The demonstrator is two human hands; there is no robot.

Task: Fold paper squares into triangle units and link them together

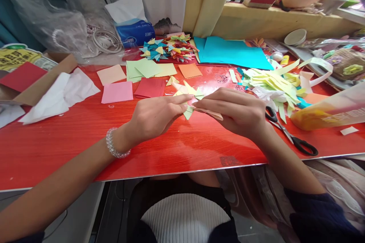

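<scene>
In the head view my left hand [156, 115], with a beaded bracelet on its wrist, pinches a pale green folded paper [188, 113] at its fingertips. My right hand [238, 108] meets it fingertip to fingertip, closed on a peach folded paper [212, 113] that sticks out below its fingers. Both hands are just above the red table [171, 148]. Right behind the fingertips lie small yellow folded pieces [172, 81], partly covered by the hands. How the two papers touch is hidden by my fingers.
Behind my left hand lie pink [117, 92], red [149, 87] and green [146, 67] paper squares. Folded paper pieces [171, 47] are heaped at the back beside blue sheets [232, 51]. Black-handled scissors [291, 134] and paper strips [266, 81] lie to the right.
</scene>
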